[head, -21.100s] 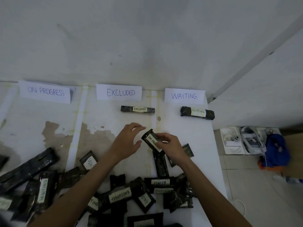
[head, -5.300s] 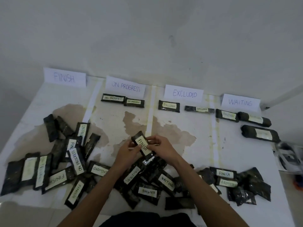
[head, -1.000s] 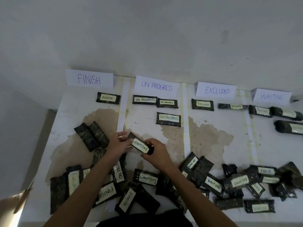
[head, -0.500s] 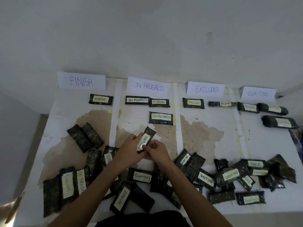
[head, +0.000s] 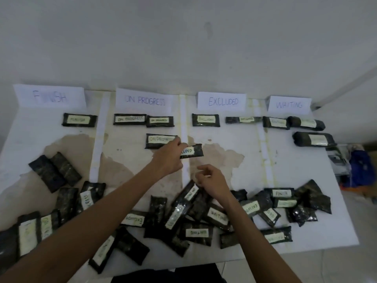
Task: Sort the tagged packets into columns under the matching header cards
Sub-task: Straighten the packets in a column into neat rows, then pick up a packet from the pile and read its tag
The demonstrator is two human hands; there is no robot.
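Left hand (head: pixel 170 158) pinches the black EXCLUDED-tagged packet (head: pixel 193 151), long axis crosswise; white EXCLUDED header card (head: pixel 221 101) lies beyond, rightward. Right hand (head: pixel 212 178) loosely curled, empty.

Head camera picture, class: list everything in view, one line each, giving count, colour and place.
White paper header cards: four, white, far table edge: FINISH, ON PROGRESS, EXCLUDED, WAITING.
Sorted dark plastic packets with pale tags: nine, black, under the cards: one, three, two, three.
Dark EXCLUDED-tagged packet: one, black, at the EXCLUDED column's left edge.
Unsorted dark packets: many, black, heaped along the near edge.
White table: one, white with brown stains, against the wall.
Blue bag-like thing: one, blue, floor at right.
Left hand: one, pinching the EXCLUDED-tagged packet.
Right hand: one, loosely curled, empty, above the heap.
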